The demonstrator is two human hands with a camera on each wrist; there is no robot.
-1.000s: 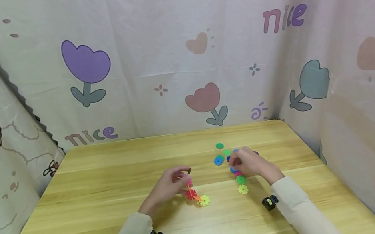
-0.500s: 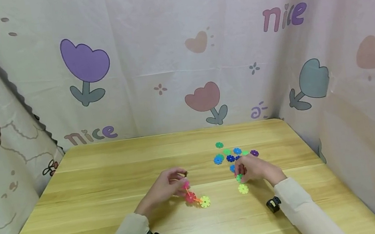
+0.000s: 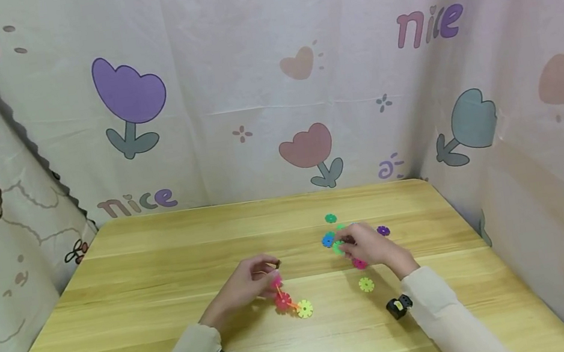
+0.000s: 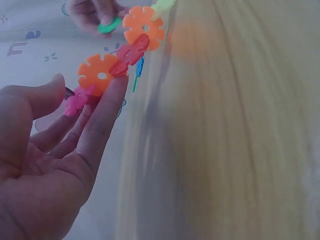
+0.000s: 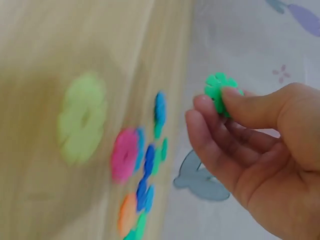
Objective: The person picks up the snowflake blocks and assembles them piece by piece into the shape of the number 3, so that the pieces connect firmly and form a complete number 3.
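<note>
My left hand (image 3: 248, 279) holds a chain of interlocking snowflake discs above the table. Its thumb and fingers pinch the pink disc (image 4: 76, 103) at one end, beside a small dark piece (image 4: 69, 92). From there the chain runs through an orange disc (image 4: 91, 76), a red disc (image 4: 129, 56) and a second orange disc (image 4: 142, 34) to a yellow disc (image 3: 304, 309). To the right, my right hand (image 3: 371, 245) pinches a green snowflake disc (image 5: 216, 90) between thumb and fingertips, raised off the table in the right wrist view.
Loose discs lie around and beneath my right hand: a yellow one (image 3: 366, 284) nearest me, a magenta one (image 3: 359, 263), a blue one (image 3: 328, 240), a purple one (image 3: 383, 231) and a green one (image 3: 330, 218) farthest back. A patterned curtain (image 3: 223, 148) rises behind the wooden table (image 3: 161, 249).
My right hand reached toward the near discs, took the green one from between the magenta and yellow discs, and lifted it back and left. My left hand shifted slightly left with the chain.
</note>
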